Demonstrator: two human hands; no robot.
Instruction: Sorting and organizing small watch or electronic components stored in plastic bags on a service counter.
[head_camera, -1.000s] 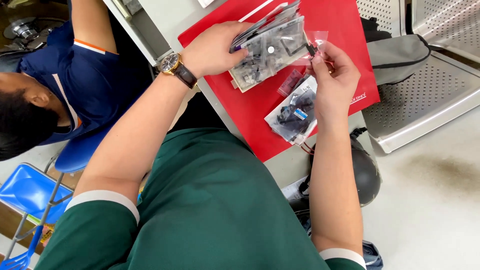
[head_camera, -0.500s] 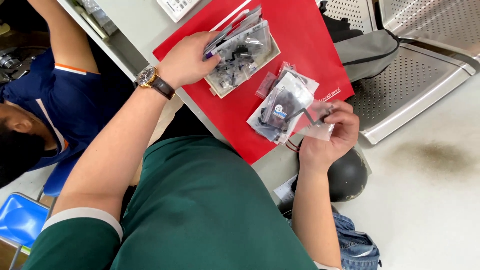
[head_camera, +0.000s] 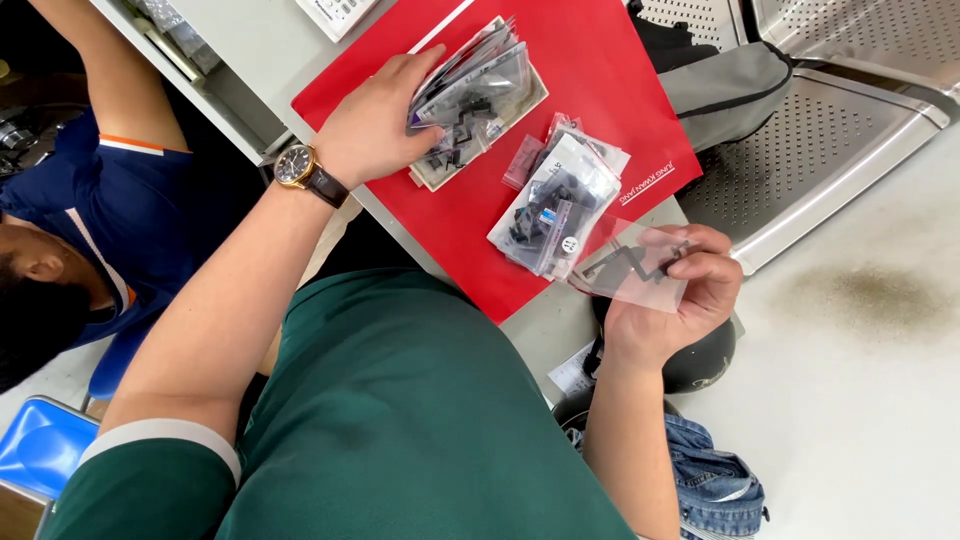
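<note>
**Two hands sorting clear parts bags on a red sheet**

A pale desk (head_camera: 270, 50) carries a large red sheet (head_camera: 600, 70), which lies partly over its edge. Beside it stands a perforated metal seat (head_camera: 800, 170) with a grey bag (head_camera: 720, 85) on it. On the sheet's upper part sits a stack of clear bags (head_camera: 480, 95) holding dark parts; the left hand (head_camera: 375, 125) curls over its edge, fingers closed on the top bags. A smaller pile of bags (head_camera: 560, 205) lies loose near the sheet's lower edge. Just beside it, off the desk edge, the right hand (head_camera: 670, 300) pinches a single clear bag (head_camera: 635, 270) between thumb and fingers.
</note>
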